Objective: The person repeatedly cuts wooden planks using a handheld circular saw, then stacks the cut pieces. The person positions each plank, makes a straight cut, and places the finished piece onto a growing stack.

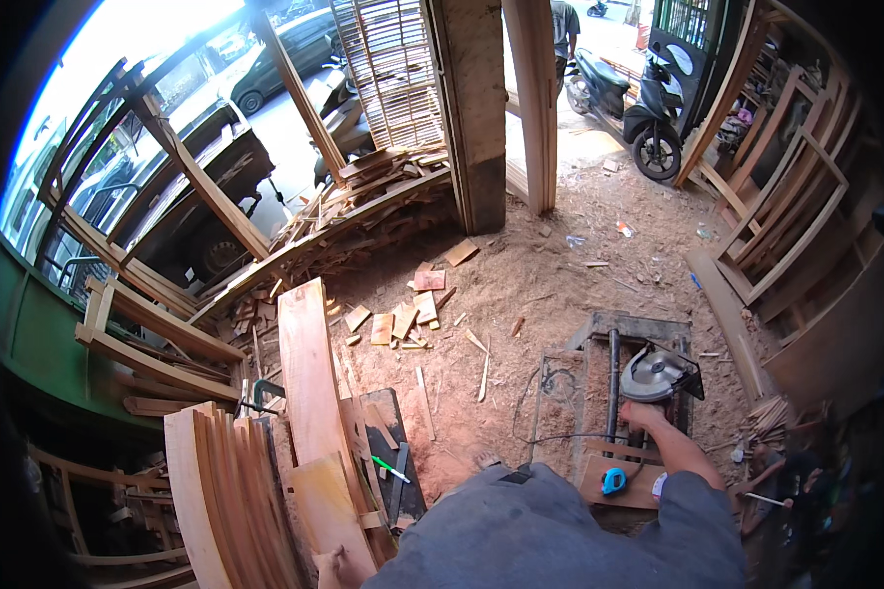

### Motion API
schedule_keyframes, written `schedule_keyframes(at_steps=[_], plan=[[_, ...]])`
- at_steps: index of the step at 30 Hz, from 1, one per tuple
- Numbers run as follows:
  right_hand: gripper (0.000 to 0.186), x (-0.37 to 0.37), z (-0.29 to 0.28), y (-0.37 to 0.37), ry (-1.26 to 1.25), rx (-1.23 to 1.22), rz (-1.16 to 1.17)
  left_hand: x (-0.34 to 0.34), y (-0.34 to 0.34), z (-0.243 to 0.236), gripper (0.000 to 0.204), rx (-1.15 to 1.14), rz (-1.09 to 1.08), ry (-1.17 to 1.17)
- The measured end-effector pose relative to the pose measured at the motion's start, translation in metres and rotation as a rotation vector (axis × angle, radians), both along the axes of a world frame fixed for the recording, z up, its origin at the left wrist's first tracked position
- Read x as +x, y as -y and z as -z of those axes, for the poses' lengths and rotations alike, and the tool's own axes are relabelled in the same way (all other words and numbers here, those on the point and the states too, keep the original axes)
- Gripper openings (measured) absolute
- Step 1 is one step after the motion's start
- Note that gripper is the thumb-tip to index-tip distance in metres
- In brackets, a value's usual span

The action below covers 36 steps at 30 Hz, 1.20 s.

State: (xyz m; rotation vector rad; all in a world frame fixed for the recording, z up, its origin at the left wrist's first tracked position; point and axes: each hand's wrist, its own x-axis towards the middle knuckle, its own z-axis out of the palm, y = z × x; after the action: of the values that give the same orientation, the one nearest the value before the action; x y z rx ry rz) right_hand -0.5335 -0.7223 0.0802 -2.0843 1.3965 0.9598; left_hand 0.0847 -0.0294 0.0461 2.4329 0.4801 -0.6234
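My right hand (640, 416) is closed at the handle of a circular saw (655, 371), which rests on a low frame with dark metal rails (614, 388). Much of the grip is hidden under the saw. At the bottom edge, my left hand (330, 566) grips the near end of a thin wooden board (322, 499). That board lies on a long, slightly curved plank (307, 358). A green marker (391, 469) lies right of the plank. Near my right arm, a blue tape measure (613, 481) sits on a piece of wood (648, 488).
Several curved planks (206, 491) stand stacked at left, beside a green clamp (263, 395). Wood offcuts (417, 312) litter the sawdust-covered floor. A black cable (525, 398) loops left of the saw. Wooden frames (805, 196) lean at right; a motorbike (638, 103) stands at the doorway.
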Motion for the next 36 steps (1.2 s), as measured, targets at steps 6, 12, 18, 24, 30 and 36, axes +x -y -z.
schedule_keyframes(at_steps=[6,12,18,24,30,36], plan=[[0.041,0.002,-0.085,0.023,0.146,-0.224,0.289,0.002,0.013,-0.005,0.088,-0.100,0.031,-0.040],[0.026,0.008,-0.140,-0.009,0.830,-0.472,0.686,-0.003,0.026,-0.027,0.065,-0.211,0.059,-0.103],[0.017,0.058,-0.204,-0.055,1.451,-0.157,1.037,-0.017,0.050,-0.074,0.044,-0.344,0.092,-0.210],[0.039,0.099,-0.235,-0.075,1.397,-0.056,0.796,-0.047,0.065,-0.129,0.029,-0.462,0.096,-0.321],[0.043,0.136,-0.234,-0.083,1.378,0.121,0.597,-0.047,0.060,-0.132,0.027,-0.464,0.102,-0.297],[0.046,0.169,-0.214,-0.099,1.323,0.103,0.400,-0.027,0.052,-0.094,0.029,-0.411,0.111,-0.241]])
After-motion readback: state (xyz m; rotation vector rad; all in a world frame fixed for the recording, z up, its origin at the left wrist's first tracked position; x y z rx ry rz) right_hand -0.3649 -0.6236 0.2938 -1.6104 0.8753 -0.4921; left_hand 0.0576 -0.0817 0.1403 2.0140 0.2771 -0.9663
